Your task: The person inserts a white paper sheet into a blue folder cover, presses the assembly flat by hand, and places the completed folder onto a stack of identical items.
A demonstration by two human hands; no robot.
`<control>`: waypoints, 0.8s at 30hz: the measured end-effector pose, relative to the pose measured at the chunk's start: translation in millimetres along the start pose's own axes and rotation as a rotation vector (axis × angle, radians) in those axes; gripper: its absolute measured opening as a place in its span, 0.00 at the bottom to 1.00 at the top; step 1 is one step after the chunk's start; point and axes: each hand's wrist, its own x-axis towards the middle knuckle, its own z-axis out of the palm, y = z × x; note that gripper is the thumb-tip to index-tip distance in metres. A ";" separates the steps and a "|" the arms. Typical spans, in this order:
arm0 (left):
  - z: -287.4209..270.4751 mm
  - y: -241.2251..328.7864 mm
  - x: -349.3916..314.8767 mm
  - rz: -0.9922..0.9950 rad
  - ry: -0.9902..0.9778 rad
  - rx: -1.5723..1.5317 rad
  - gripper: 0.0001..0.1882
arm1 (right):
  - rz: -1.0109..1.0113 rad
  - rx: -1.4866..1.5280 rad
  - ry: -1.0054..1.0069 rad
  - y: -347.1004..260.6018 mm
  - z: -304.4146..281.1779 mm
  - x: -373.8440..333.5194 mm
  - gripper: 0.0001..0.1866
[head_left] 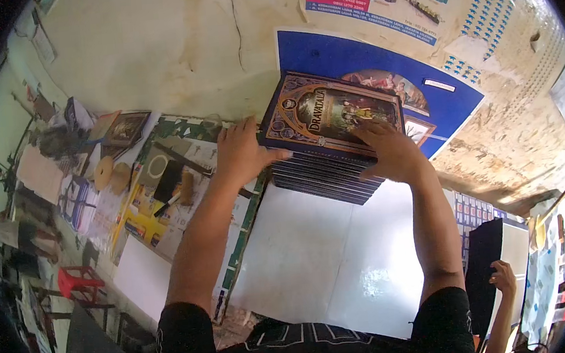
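A tall stack of flat, dark-edged boxes or hardcover books (325,176) stands against the wall on the white tabletop (308,247). The top one has an ornate illustrated cover (300,105) with a decorative frame and figures. At the stack's left end is my left hand (244,154), fingers spread and thumb reaching along the near edge. My right hand (392,151) rests on the right part of the top cover, its fingers stretched over the picture and its thumb by the near edge. Neither hand has its fingers wrapped round anything.
A cluttered work surface on the left carries tape rolls (121,178), a dark flat piece (167,180) and papers. A blue poster (319,49) hangs behind the stack. Another person's hand (503,277) touches a black-and-white board (490,246) at right. A red stool (80,282) stands lower left.
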 end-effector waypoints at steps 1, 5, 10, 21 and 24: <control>-12.4 3.2 9.8 0.021 -0.091 -0.036 0.48 | 0.031 0.092 0.020 2.3 2.4 -0.7 0.49; 16.8 -21.2 62.5 0.028 -0.220 -0.296 0.46 | 0.081 0.134 0.111 14.2 -0.8 20.4 0.42; 62.2 -52.6 91.7 -0.104 -0.118 -0.724 0.46 | 0.049 1.041 0.487 73.9 47.0 11.6 0.44; 59.9 -3.3 100.8 -0.174 -0.278 -1.598 0.55 | 0.041 1.976 0.812 78.9 109.7 43.6 0.48; 70.8 -10.8 98.8 -0.239 -0.228 -1.609 0.52 | -0.025 1.939 0.775 83.5 117.4 42.2 0.47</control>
